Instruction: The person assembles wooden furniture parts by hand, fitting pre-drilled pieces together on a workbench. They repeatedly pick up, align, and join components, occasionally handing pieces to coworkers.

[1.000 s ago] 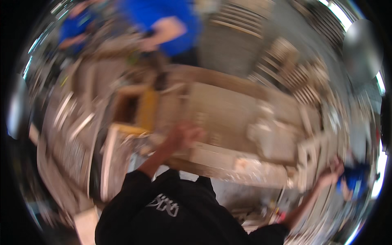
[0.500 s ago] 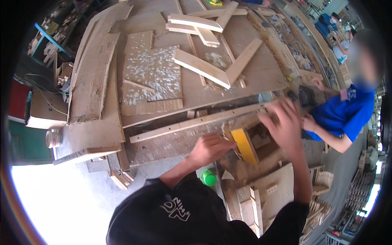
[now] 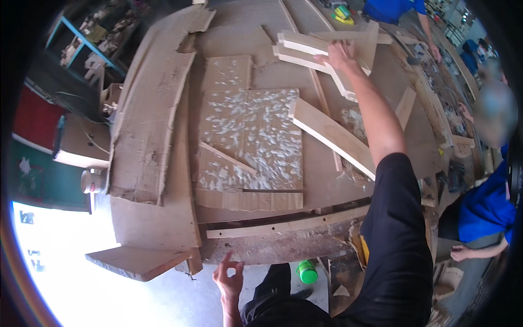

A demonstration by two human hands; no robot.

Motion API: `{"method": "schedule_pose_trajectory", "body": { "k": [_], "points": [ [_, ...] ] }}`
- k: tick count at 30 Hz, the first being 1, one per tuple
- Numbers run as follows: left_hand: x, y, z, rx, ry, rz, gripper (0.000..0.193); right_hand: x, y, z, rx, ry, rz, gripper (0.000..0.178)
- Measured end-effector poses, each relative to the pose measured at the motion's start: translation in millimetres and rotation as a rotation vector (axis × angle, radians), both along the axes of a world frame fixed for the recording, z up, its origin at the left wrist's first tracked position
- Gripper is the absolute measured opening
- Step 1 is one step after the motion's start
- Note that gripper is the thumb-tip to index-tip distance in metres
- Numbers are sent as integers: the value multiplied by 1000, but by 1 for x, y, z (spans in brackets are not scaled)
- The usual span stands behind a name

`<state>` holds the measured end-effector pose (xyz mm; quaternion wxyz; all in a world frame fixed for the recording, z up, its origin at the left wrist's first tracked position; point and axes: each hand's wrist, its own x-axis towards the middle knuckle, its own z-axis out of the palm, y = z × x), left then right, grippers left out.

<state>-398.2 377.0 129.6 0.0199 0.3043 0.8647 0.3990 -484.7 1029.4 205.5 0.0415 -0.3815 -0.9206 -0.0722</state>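
Observation:
My right hand (image 3: 342, 56) reaches far across the workbench, its fingers wrapped over a pale L-shaped wooden piece (image 3: 305, 44) in a stack of joined boards. Below it on the bench lies another angled wooden piece (image 3: 332, 133), partly hidden by my right arm. My left hand (image 3: 227, 278) is low, in front of the bench's near edge, with one finger stretched up and thumb and another finger curved; I see nothing in it. Left of the angled piece lies a flat board (image 3: 256, 117) covered in whitish glue-like blobs, with a thin stick (image 3: 229, 158) and a narrow flat tool (image 3: 267, 190) on it.
Torn cardboard (image 3: 144, 131) covers the bench's left side. A drilled wooden strip (image 3: 289, 226) runs along the near edge. A green container (image 3: 307, 272) stands below. People in blue shirts are at the right (image 3: 485, 210) and far side (image 3: 389, 8).
My right hand has moved from near the yellow-sided box to the far stack and taken hold of a wooden piece. My left hand has left the box and dropped leftward. The view has shifted.

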Motion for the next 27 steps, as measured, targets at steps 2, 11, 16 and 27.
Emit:
{"method": "schedule_pose_trajectory", "body": {
  "k": [2,11,16,27],
  "points": [
    [3,-2,-11,45,3,72,44,4,-7,25,-32,-4,111,94],
    [-8,149,46,366,7,-512,46,229,-119,286,-201,281,93,59],
    [54,236,154,480,433,-829,70,450,-273,334,-295,1461,-114,76],
    [287,169,102,473,116,-2170,45,673,-715,287,-127,1101,-634,58]
  ]
}}
